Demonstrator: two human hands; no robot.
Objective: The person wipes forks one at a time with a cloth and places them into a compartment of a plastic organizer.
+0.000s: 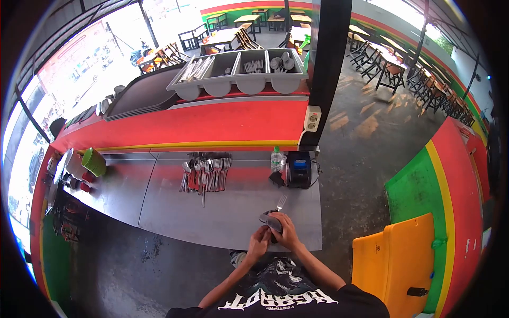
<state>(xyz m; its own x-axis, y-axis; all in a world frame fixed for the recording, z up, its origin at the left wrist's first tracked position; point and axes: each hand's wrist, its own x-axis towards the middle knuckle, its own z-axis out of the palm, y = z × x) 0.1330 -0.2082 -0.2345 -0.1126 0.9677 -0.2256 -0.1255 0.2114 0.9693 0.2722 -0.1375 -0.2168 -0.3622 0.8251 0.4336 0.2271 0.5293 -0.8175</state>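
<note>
Near the front edge of the steel counter [175, 222], my two hands meet around a dark grey cloth [270, 220]. My right hand [286, 231] is closed over the cloth from the right. Fingers bent, my left hand [258, 241] grips its lower left side. Just beyond my right hand a fork [282, 202] shows its tines pointing away from me; its handle end is hidden by the hand and cloth. Farther left on the counter lies a spread of spoons and forks [207, 174], with one piece sticking out toward me.
At the counter's back right stand a black device [299, 170] and a green-capped bottle [276, 158]. A grey cutlery tray [238, 85] and dark serving trays [143, 93] sit on the red ledge [228, 123]. A green container [94, 161] is far left; a yellow bin [395, 265] is right.
</note>
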